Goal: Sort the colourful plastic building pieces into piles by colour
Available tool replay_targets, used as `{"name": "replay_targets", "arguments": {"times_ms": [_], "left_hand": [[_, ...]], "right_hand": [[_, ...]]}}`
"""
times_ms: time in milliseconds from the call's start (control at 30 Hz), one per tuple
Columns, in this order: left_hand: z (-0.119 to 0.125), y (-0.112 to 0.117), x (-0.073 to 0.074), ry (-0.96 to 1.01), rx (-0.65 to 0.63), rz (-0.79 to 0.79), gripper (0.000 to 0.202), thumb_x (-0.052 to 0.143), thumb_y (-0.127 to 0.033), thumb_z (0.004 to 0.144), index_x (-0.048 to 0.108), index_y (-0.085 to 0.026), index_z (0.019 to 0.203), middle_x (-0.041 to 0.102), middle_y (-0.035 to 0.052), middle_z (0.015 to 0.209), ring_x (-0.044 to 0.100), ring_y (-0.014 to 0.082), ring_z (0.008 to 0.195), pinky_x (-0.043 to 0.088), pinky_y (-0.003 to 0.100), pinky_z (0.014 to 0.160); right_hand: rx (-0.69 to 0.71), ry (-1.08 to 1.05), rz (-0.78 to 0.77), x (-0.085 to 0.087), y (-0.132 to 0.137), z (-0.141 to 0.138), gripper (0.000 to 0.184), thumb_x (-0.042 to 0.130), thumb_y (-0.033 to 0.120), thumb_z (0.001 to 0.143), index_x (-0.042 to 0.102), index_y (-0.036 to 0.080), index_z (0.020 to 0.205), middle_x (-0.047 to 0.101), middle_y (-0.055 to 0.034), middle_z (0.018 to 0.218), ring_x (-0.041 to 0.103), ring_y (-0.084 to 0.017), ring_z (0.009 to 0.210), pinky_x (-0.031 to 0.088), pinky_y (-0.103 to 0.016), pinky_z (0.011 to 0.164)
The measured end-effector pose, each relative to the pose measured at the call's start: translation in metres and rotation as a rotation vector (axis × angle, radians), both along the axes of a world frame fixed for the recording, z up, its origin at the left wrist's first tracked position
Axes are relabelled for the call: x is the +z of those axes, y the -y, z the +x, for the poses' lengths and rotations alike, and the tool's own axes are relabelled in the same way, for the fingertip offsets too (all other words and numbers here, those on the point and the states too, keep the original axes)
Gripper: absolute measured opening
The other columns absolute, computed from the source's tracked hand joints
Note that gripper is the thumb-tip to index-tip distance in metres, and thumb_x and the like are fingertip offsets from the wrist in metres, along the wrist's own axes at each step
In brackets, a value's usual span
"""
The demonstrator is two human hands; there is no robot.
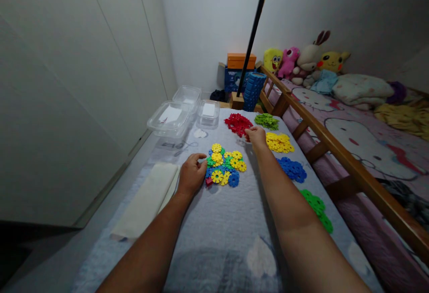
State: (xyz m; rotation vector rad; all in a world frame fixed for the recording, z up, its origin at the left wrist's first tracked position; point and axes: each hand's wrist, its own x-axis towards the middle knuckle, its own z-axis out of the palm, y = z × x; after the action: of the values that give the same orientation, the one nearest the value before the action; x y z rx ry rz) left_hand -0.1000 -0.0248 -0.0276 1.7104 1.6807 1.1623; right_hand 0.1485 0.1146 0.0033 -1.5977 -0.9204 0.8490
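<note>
A mixed pile of yellow, blue and green flower-shaped plastic discs (233, 164) lies mid-table, with a small dark red block (209, 181) at its near left edge. At that pile's left side rests my left hand (193, 173), its fingers loosely bent and apart, holding nothing that I can see. My right hand (256, 136) is at the near right edge of a heap of red plastic pieces (237, 124); its fingertips are pinched together, and what is between them is hidden. Sorted groups run down the right side: light green pieces (267, 121), yellow discs (280, 142), blue discs (292, 170) and green discs (317, 208).
Clear plastic boxes (170, 118) stand at the far left, beside a smaller box (208, 113). A folded cream cloth (147, 199) lies on the left. A wooden bed rail (321, 136) borders the right side. Behind the table rises a black lamp pole (253, 33).
</note>
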Motion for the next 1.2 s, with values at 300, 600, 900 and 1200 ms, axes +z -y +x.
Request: {"name": "replay_targets", "arguments": {"times_ms": [300,600,900,1200], "left_hand": [[0.001,0.000,0.000,0.004,-0.005,-0.009,0.024,0.057,-0.028,0.085,0.072,-0.019,0.101,0.072,0.0055,0.097,0.062,0.0160,0.071,0.051,0.030,0.072],[0.002,0.000,0.001,0.007,0.003,-0.003,0.025,0.056,-0.028,0.085,0.073,-0.019,0.101,0.072,0.0056,0.096,0.062,0.0167,0.073,0.051,0.031,0.074],[-0.001,-0.002,-0.002,0.048,0.044,-0.017,0.028,0.055,-0.030,0.084,0.073,-0.018,0.101,0.073,0.0055,0.095,0.062,0.0169,0.072,0.051,0.031,0.075],[-0.002,-0.003,-0.004,0.122,0.064,-0.038,0.032,0.050,-0.028,0.083,0.074,-0.018,0.102,0.072,0.0047,0.089,0.064,0.0181,0.075,0.052,0.031,0.074]], "right_hand": [[-0.116,-0.073,-0.025,-0.008,-0.026,0.003,0.022,0.065,0.010,0.070,0.048,0.023,0.074,0.053,0.0085,0.049,0.056,-0.011,0.045,0.049,-0.019,0.045],[-0.043,0.070,0.094,-0.015,-0.004,0.006,0.014,0.056,0.016,0.066,0.057,0.021,0.079,0.062,0.0039,0.067,0.063,-0.013,0.061,0.052,-0.022,0.058],[0.333,0.277,0.095,0.006,0.050,-0.009,0.012,0.057,0.024,0.072,0.063,0.019,0.082,0.063,0.0013,0.074,0.058,-0.014,0.065,0.045,-0.024,0.058],[1.107,0.760,0.066,0.024,0.111,-0.053,0.010,0.073,0.014,0.078,0.073,0.017,0.087,0.064,0.0009,0.079,0.054,-0.013,0.073,0.036,-0.024,0.068]]}}
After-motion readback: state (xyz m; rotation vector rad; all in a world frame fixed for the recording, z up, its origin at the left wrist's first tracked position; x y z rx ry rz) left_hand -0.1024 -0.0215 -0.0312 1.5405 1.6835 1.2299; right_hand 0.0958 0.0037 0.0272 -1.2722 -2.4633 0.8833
